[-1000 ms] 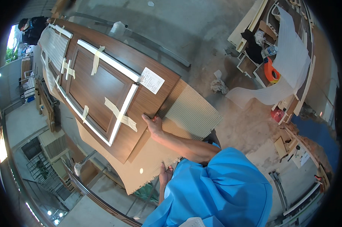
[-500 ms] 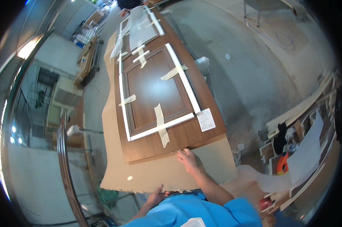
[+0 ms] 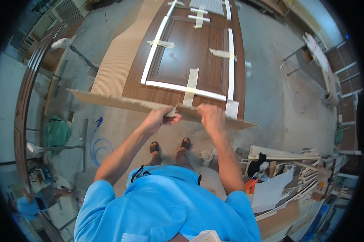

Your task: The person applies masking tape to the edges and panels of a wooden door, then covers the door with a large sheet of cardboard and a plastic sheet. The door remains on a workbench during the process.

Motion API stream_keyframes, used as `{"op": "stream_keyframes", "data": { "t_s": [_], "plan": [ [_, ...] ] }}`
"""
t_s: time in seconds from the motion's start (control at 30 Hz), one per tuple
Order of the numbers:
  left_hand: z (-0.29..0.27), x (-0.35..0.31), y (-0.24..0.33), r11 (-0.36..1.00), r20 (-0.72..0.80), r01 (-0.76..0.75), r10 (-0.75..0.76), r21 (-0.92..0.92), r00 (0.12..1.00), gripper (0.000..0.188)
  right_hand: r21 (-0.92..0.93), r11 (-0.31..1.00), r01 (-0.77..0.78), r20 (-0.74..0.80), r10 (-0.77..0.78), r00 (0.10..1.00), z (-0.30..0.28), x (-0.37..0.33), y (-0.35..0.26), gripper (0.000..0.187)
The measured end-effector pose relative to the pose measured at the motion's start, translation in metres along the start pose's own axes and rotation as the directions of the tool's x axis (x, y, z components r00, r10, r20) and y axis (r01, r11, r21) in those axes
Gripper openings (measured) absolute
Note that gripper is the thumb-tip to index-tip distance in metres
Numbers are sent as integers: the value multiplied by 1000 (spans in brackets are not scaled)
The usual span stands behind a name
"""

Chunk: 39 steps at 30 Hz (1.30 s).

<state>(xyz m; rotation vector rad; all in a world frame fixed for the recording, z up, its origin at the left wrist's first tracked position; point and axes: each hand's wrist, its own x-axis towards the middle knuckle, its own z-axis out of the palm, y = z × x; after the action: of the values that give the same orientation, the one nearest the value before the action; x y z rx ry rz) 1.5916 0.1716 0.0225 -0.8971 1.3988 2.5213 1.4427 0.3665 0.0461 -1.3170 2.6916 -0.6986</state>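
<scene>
A brown wooden door (image 3: 137,86) with a raised panel lies flat on corrugated cardboard (image 3: 114,60). White strips (image 3: 186,90) frame the panel, held by pieces of masking tape (image 3: 192,80). Across the door's near end, the cardboard's near flap (image 3: 121,103) is bent upward. My left hand (image 3: 159,120) is closed on the flap's upper edge, left of the middle. A short way to its right, my right hand (image 3: 212,117) grips the same edge with fingers curled over it. A white paper label (image 3: 232,109) lies on the door's near right corner, its lower part behind the flap.
Wood offcuts and scraps (image 3: 306,181) lie in a heap at the lower right, with an orange tape roll (image 3: 251,186). On the left stand a dark wooden frame piece (image 3: 22,109) and a metal stand (image 3: 85,141). A blue air hose (image 3: 95,147) lies on the floor.
The near cardboard flap, spread flat before, is now folded up against the door's end. Both my hands have come together on its edge. The view has tilted down toward my feet.
</scene>
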Motion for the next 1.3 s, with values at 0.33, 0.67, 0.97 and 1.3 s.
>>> {"op": "stream_keyframes", "data": {
  "t_s": [0.33,0.67,0.97,1.3],
  "plan": [
    [-34,-50,-25,985,-46,54,-62,-161,997,50,39,995,88,131,-92,987,-16,-30,-10,10],
    [-336,-124,-141,878,-599,-245,-57,-411,799,35,111,968,-225,47,222,974,104,-194,-56,18],
    [-391,-113,-194,921,-490,117,-302,-371,818,37,545,398,-738,-237,918,320,146,-359,-18,31],
    [-355,-125,-177,834,-503,489,-317,255,804,49,902,-152,-403,-114,818,-564,155,-604,201,38]
  ]
}}
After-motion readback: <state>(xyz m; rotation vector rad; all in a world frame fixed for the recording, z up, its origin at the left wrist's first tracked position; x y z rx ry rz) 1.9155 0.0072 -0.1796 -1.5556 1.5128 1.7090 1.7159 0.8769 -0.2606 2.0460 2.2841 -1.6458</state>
